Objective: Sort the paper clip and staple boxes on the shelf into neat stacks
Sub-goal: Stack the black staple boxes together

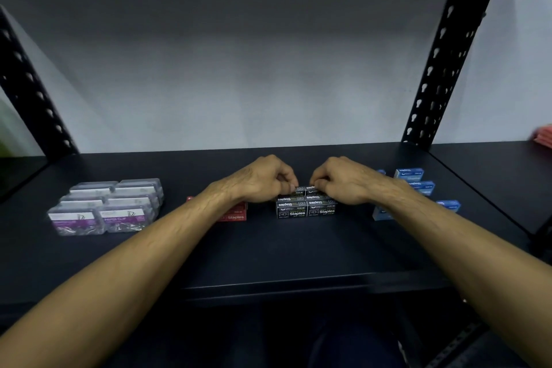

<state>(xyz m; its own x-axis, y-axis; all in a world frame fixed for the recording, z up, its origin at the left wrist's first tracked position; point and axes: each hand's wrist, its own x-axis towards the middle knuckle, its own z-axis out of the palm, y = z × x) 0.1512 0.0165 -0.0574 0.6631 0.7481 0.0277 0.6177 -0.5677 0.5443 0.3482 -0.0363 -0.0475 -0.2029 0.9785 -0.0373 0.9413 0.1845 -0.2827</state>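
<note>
A block of black staple boxes (pixel 306 208) stands in the middle of the dark shelf (pixel 268 248), two wide and stacked. My left hand (pixel 263 179) pinches a top box on the left side. On the right side, my right hand (pixel 340 181) pinches the neighbouring top box. Clear paper clip boxes (pixel 104 207) with purple labels form a tidy group at the left. Red staple boxes (pixel 234 213) lie partly hidden behind my left wrist. Blue staple boxes (pixel 418 185) are scattered at the right, some behind my right forearm.
Perforated black uprights rise at the back left (pixel 33 92) and back right (pixel 448 54). A grey wall closes the back. A pink object (pixel 545 136) shows at the far right edge on a neighbouring shelf.
</note>
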